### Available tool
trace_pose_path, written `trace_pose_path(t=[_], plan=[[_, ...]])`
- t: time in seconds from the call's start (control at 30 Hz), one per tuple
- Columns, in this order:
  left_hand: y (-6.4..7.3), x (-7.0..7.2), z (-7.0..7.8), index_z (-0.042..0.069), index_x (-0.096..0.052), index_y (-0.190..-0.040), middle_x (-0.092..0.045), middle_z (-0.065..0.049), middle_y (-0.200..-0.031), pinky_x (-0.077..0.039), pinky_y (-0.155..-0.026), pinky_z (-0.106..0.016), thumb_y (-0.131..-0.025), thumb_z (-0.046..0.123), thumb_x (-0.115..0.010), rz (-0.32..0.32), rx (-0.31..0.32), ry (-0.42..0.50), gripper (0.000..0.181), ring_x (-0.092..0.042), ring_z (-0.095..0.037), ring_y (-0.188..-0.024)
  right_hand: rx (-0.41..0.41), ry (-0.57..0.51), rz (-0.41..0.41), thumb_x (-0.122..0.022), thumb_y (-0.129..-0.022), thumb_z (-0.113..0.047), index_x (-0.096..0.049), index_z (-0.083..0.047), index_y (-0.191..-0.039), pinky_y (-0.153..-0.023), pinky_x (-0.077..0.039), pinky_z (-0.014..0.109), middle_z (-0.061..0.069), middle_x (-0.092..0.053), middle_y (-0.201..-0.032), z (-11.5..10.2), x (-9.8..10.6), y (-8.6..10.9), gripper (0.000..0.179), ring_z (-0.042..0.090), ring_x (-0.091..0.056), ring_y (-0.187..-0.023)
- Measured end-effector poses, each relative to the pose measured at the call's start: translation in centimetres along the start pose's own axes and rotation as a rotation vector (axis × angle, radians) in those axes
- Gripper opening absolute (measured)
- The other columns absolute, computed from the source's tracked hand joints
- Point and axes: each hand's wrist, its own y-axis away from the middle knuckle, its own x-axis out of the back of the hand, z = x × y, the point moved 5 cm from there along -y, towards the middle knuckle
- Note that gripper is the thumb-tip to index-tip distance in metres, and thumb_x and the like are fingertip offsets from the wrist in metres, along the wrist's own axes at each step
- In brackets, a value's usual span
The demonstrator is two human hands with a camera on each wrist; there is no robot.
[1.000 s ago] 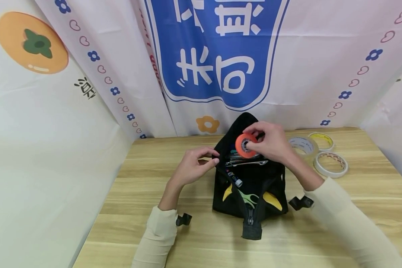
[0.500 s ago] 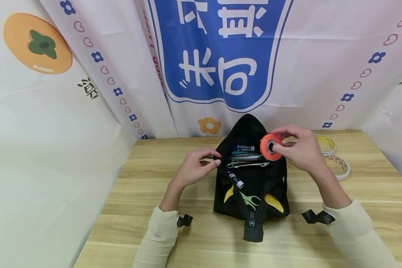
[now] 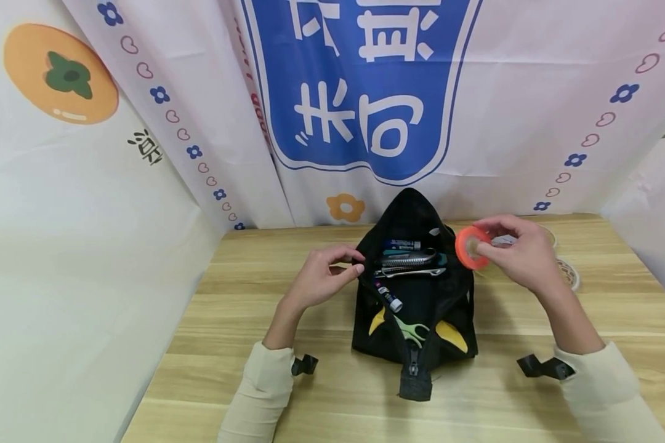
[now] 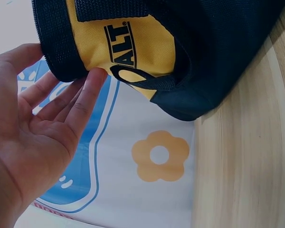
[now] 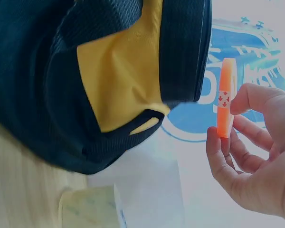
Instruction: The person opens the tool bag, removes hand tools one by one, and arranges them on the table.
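An open black-and-yellow tool bag point(image 3: 454, 295) stands on the wooden table. My left hand point(image 3: 328, 275) holds its left rim; in the left wrist view the thumb is at the black zip band point(image 4: 57, 42) and the fingers press the yellow cloth below. My right hand point(image 3: 515, 252) pinches a narrow roll of orange tape point(image 3: 467, 248) just outside the bag's right rim. The right wrist view shows the orange roll point(image 5: 226, 76) edge-on, with red arrows on its edge. Inside the bag lie utility knives point(image 3: 404, 259), glue sticks point(image 3: 389, 298) and green-handled scissors point(image 3: 412, 330).
Behind my right hand, rolls of tape sit on the table, partly hidden, among them a white one point(image 3: 571, 274). A clear tape roll point(image 5: 88, 209) shows low in the right wrist view. A printed cloth point(image 3: 510, 123) hangs along the table's back edge.
My right hand has carried the orange tape roll rightward, from over the bag's opening to beyond its right rim. My left hand has stayed at the left rim.
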Motion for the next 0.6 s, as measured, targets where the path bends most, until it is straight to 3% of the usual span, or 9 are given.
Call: trace_pose_path(t=[0.13, 0.23, 0.4, 0.6], plan=[[0.0, -0.1, -0.1, 0.01, -0.078, -0.119, -0.072, -0.011, -0.138, -0.066, -0.091, -0.032, -0.103, 0.021, -0.073, 0.001, -0.007, 0.0, 0.02, -0.074, -0.025, -0.118, -0.045, 0.007, 0.015, -0.086, -0.09, -0.015, -0.08, -0.009, -0.119, -0.072, -0.051, 0.007, -0.025, -0.071, -0.096, 1.1, 0.9, 0.1, 0.029, -0.004, -0.061, -0.087], [0.1, -0.1, -0.3, 0.01, -0.078, -0.119, -0.072, -0.011, -0.139, -0.066, -0.091, -0.032, -0.104, 0.021, -0.073, 0.006, -0.001, 0.003, 0.02, -0.074, -0.025, -0.119, -0.072, 0.014, 0.012, -0.085, -0.091, -0.016, -0.079, -0.008, -0.121, -0.073, -0.05, 0.006, -0.035, -0.064, -0.091, 1.8, 1.7, 0.1, 0.031, -0.005, -0.061, -0.087], [-0.1, -0.2, -0.3, 0.012, -0.078, -0.119, -0.072, -0.009, -0.139, -0.066, -0.092, -0.032, -0.104, 0.022, -0.072, 0.003, 0.006, -0.001, 0.019, -0.073, -0.025, -0.119, -0.117, 0.071, 0.019, -0.084, -0.092, -0.019, -0.078, -0.009, -0.124, -0.075, -0.045, 0.008, -0.04, -0.06, -0.087, 3.3, 3.2, 0.1, 0.034, -0.008, -0.058, -0.088], [-0.1, -0.2, -0.4, 0.011, -0.078, -0.119, -0.072, -0.011, -0.139, -0.066, -0.092, -0.033, -0.104, 0.023, -0.073, 0.0, 0.003, 0.001, 0.02, -0.074, -0.026, -0.119, -0.177, 0.105, 0.034, -0.082, -0.095, -0.027, -0.075, -0.008, -0.128, -0.062, -0.048, 0.016, -0.04, -0.058, -0.085, 5.2, 5.3, 0.3, 0.039, -0.01, -0.054, -0.092]])
